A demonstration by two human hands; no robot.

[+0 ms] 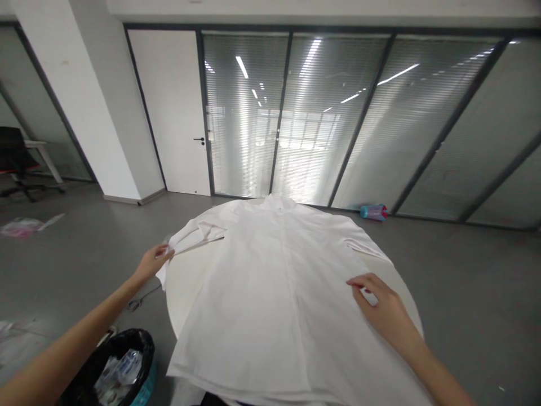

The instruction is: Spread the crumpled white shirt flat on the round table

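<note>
Head view: white shirt (274,299) lies spread on the round worktop (186,293), body not yet folded, left hand (150,264) pinching the turned-in sleeve (198,232), right hand (382,304) resting on the front, its grip unclear.

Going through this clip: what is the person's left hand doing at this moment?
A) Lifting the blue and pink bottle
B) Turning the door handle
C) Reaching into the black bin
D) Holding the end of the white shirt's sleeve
D. The left hand is closed on the end of the white shirt's sleeve, at the edge of the round table.
</note>
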